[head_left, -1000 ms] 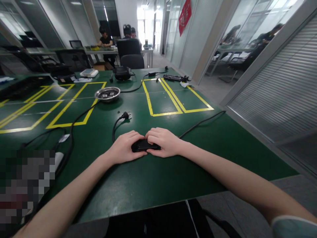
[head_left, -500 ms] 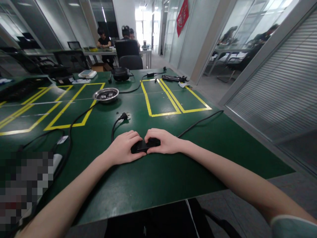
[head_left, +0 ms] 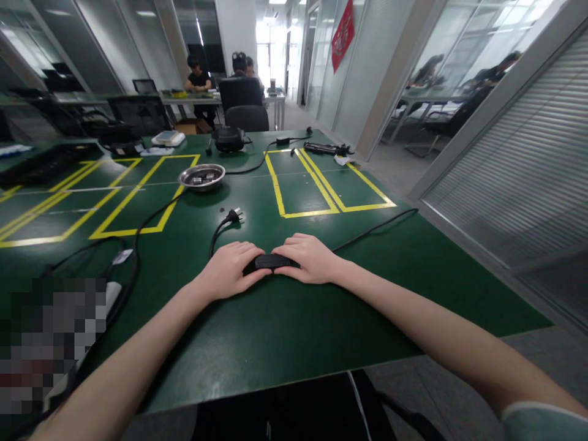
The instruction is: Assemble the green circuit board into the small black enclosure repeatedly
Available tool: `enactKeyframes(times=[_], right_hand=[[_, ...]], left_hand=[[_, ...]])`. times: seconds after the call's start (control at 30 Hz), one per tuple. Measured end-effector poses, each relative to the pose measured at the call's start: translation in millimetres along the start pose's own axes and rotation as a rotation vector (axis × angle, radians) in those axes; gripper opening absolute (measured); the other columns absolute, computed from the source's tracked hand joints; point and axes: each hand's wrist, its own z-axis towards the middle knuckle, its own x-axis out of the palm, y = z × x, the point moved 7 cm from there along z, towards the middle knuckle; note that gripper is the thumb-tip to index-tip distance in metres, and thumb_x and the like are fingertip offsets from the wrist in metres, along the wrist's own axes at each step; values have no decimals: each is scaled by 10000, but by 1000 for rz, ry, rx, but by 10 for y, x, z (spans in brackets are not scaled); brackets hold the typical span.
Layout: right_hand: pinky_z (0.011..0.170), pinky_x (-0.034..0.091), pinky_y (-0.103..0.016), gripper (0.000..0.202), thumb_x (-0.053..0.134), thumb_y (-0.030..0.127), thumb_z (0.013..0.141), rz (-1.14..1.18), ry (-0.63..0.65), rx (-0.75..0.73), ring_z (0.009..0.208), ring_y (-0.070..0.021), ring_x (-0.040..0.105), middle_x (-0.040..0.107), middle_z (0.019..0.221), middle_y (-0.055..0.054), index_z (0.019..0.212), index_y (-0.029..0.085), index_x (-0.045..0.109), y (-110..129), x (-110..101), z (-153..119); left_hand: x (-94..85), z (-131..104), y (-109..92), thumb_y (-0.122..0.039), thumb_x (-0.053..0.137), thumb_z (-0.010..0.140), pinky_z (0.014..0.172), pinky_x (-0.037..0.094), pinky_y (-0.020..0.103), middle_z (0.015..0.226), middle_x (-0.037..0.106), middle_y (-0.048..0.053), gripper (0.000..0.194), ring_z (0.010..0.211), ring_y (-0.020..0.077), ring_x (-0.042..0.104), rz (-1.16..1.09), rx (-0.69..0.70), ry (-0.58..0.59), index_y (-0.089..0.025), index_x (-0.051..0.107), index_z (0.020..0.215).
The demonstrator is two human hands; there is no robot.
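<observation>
A black power adapter [head_left: 272, 262] is held between my two hands above the green table [head_left: 239, 343]. My left hand [head_left: 233, 268] is closed on its left end, thumb on the near side and fingers over the top. My right hand [head_left: 309, 258] grips the other end the same way. Between the thumbs and fingers a ribbed dark face shows; the ends are hidden in the hands. From the left side a thick cord curves up to a black plug [head_left: 233, 215] lying on the table. A thinner cable [head_left: 376, 229] runs off from behind my right hand.
A metal bowl [head_left: 202, 188] with small metal parts stands beyond my left hand. Yellow tape outlines [head_left: 307, 214] mark the table. Farther back lie a black folded stand [head_left: 327, 149] and a black case [head_left: 229, 139]. A blurred patch covers something at lower left. People sit at distant tables.
The adapter has been turned between my hands, so a ribbed face now shows instead of a smooth one. My right fingers have straightened and shifted slightly. The view has moved a little.
</observation>
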Motion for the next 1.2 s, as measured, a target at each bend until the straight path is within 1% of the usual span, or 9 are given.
enactKeyframes(times=[0.13,0.23,0.33,0.57,0.73,0.87,1.0,1.1,1.2], right_hand=[[781,488,-354,385,522,448,1057,-46,-87,-58,820,-222,668,745,899,-110,1146,117,696,45,-67,-20],[872,508,-391,309,494,324,1073,-147,-229,-200,1031,-245,679,761,1145,-150,1253,137,662,152,-165,-60],[943,509,-419,278,463,196,1062,-217,-308,-272,1179,-253,648,725,1286,-145,1266,178,652,199,-208,-84],[819,557,-372,384,582,449,1025,12,-156,-12,962,-256,727,760,1156,-149,1268,157,641,-26,-94,-29],[766,514,-344,381,532,475,1046,50,-175,54,864,-244,708,778,1002,-127,1167,153,696,-49,-122,-47],[657,412,-296,470,473,557,1049,46,-121,233,706,-207,668,752,827,-88,1049,164,730,-169,-51,-68],[597,305,-283,646,284,560,1098,127,-31,405,567,-159,565,629,616,-27,763,183,688,-282,84,-75],[566,279,-282,753,195,577,1105,229,45,490,512,-138,495,537,535,-12,585,188,575,-318,174,-71],[582,330,-285,726,212,533,1112,204,16,539,561,-158,559,607,593,-41,610,186,605,-347,124,-82]], left_hand=[[2,-20,41,-509,521,1032,811,549,370,959,754,106,409,871,253,714,-42,-29,-15,-154,703,1123],[-10,-29,98,-535,530,1012,786,552,364,1044,755,118,477,883,256,709,-178,-127,-37,-140,684,1231],[35,-45,143,-523,522,1015,680,525,311,924,740,66,429,750,206,666,-320,-249,-18,-154,708,1126],[-72,-23,-20,-347,561,1003,759,501,364,809,664,64,229,795,230,599,102,-43,-257,-187,653,868],[-133,-4,-54,-418,561,1026,778,510,373,899,718,83,273,847,241,649,156,12,-281,-173,680,1031],[-175,-5,-115,-470,552,1038,825,534,377,1023,755,121,415,918,253,702,134,58,-254,-127,628,1259],[-93,9,-162,-538,547,1024,851,549,392,1126,751,151,537,984,276,716,152,85,-150,-122,581,1361],[-21,13,-188,-487,544,1040,857,550,374,1168,745,149,492,1019,266,725,160,117,-115,-138,578,1384],[23,10,-162,-435,512,1066,854,557,375,1165,754,149,420,991,255,736,134,90,-111,-144,616,1350]])
